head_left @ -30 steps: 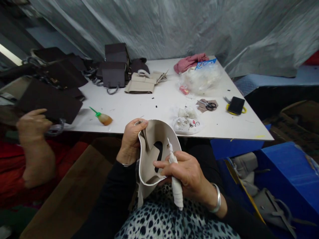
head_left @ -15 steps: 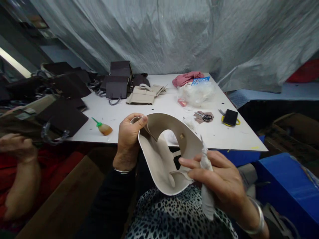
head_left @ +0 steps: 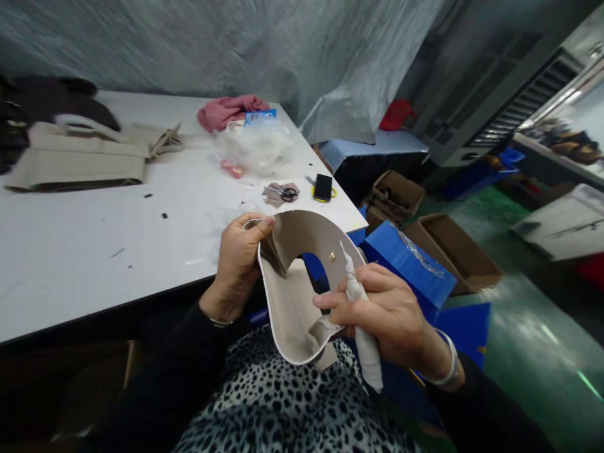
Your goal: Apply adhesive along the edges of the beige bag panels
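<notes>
My left hand (head_left: 238,261) is closed on the upper edge of a curved beige leather piece (head_left: 295,296), thumb on top, holding it above my lap. My right hand (head_left: 384,311) is wrapped round a white tape-bound tool (head_left: 361,324) whose thin tip points up beside a small metal stud on the leather. Its fingertips also pinch the lower flap of the same piece. Both hands sit just off the white table's (head_left: 94,251) near edge.
On the table lie a flat beige bag (head_left: 80,157), a pink cloth (head_left: 229,110), a clear plastic bag (head_left: 257,145), scissors (head_left: 283,193) and a black phone (head_left: 323,187). To the right, blue bins (head_left: 413,264) and open cardboard boxes (head_left: 455,251) stand on a green floor.
The view has swung right; the dark bags, the glue bottle and the other person's hands have left the picture. The leather piece was turned and opened out, and both hands keep their grips.
</notes>
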Demonstrator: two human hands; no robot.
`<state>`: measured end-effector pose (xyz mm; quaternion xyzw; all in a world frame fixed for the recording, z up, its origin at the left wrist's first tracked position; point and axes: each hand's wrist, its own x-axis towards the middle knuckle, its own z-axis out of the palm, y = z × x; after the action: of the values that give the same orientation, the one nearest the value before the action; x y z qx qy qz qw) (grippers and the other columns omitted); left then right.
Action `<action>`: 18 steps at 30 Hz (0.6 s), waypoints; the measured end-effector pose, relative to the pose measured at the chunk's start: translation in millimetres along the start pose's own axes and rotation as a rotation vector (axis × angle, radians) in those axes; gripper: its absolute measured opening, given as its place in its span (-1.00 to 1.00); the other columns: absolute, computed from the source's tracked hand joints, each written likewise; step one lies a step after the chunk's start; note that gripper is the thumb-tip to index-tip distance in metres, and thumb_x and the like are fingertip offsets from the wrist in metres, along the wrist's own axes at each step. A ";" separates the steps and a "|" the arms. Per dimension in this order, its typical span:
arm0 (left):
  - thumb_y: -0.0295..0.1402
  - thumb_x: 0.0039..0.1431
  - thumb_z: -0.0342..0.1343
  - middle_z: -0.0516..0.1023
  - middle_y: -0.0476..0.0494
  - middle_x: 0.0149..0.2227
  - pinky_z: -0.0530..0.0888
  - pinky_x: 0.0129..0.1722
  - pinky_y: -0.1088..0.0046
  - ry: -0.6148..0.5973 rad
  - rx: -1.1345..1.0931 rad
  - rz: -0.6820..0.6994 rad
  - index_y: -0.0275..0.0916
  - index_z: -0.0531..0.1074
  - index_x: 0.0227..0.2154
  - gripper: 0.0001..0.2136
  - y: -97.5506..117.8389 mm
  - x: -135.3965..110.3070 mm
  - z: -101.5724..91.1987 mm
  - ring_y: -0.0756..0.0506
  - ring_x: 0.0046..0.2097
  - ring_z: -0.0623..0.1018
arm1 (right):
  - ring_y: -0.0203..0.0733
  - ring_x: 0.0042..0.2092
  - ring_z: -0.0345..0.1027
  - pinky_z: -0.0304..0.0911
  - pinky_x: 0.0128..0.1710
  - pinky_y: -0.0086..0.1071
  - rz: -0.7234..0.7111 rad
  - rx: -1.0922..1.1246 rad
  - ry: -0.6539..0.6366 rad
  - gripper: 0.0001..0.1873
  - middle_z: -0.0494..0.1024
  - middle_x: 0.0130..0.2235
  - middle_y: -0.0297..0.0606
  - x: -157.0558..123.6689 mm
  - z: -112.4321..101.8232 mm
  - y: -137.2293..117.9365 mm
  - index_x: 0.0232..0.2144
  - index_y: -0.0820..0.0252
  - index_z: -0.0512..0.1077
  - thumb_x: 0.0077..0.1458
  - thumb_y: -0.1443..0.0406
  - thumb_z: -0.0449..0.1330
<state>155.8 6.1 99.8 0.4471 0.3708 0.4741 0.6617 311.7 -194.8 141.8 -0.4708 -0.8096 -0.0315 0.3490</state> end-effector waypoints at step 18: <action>-0.18 -0.16 0.45 0.43 0.07 -0.58 0.25 -0.49 0.50 -0.195 0.228 -0.113 -0.23 0.48 -0.48 -0.69 -64.2 -4.0 37.7 0.00 -0.50 0.35 | -0.11 -0.19 0.46 0.27 -0.19 -0.20 0.254 0.037 -0.001 -0.94 0.71 -0.04 -0.26 -66.8 13.3 7.4 -0.17 0.16 0.48 0.44 0.33 0.23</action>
<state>208.2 -16.5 51.7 0.5418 0.3807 0.3451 0.6651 331.3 -235.1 90.0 -0.5633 -0.7440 0.0281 0.3584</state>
